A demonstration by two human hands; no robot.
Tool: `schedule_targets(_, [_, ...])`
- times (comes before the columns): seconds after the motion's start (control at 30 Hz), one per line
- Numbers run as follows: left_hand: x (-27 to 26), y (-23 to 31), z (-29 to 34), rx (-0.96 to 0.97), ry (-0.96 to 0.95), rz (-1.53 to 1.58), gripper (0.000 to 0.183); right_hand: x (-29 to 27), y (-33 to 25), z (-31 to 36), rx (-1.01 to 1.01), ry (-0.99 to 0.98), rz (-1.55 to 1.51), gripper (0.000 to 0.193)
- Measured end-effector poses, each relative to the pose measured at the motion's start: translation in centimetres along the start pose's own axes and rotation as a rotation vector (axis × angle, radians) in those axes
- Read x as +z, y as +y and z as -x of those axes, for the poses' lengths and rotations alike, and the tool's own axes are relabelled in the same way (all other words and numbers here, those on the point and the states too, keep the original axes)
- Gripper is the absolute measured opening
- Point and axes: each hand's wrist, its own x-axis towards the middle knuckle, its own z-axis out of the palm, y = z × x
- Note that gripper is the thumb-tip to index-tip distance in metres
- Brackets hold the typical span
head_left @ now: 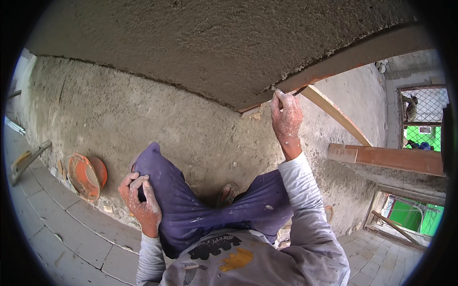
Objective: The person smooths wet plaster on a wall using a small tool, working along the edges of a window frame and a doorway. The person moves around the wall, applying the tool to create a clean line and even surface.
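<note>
A thin dark tool (299,90) is gripped in the closed right hand (286,117) at the rough grey plaster's (191,38) unfinished edge; the left hand (140,200), loosely curled and empty, is rested on the purple-trousered knee (162,176) below.

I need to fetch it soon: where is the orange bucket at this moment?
In the head view the orange bucket lies tipped on its side at the foot of the plastered wall, on the person's left, beyond the left hand resting on the knee.

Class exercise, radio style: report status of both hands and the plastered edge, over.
Right hand pinching a thin dark tool against the plastered edge. Left hand resting on purple-trousered knee, holding nothing. Wooden plank right beside the tool.
</note>
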Motion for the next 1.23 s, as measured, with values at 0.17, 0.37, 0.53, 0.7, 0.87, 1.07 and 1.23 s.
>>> schedule_targets(0.17, [0.1,-0.1,0.2,-0.011,0.013,0.023,0.010,-0.2,-0.2,-1.0,0.000,0.129,-0.074,0.025])
schedule_targets(0.37, [0.3,-0.3,0.1,0.006,0.008,0.025,0.010,1.2,0.4,1.1,-0.027,0.023,-0.016,0.021])
schedule_targets(0.53, [0.3,-0.2,0.3,-0.014,0.012,0.042,0.011,1.4,0.0,1.3,0.022,0.034,-0.058,0.023])
schedule_targets(0.7, [0.3,-0.4,0.5,-0.007,0.005,0.029,0.011,1.9,0.4,1.6,0.000,0.001,-0.025,0.021])
schedule_targets(0.87, [0.3,0.1,0.6,0.003,-0.004,0.017,0.011,3.2,0.8,3.8,0.032,-0.037,-0.041,0.020])
schedule_targets(1.07, [0.4,0.1,0.9,-0.005,-0.003,0.020,0.011,2.8,0.5,2.9,0.036,-0.015,-0.042,0.018])
schedule_targets(1.23, [0.4,0.1,1.1,0.002,-0.016,-0.012,0.011,4.6,1.0,5.9,0.051,-0.136,-0.016,0.016])
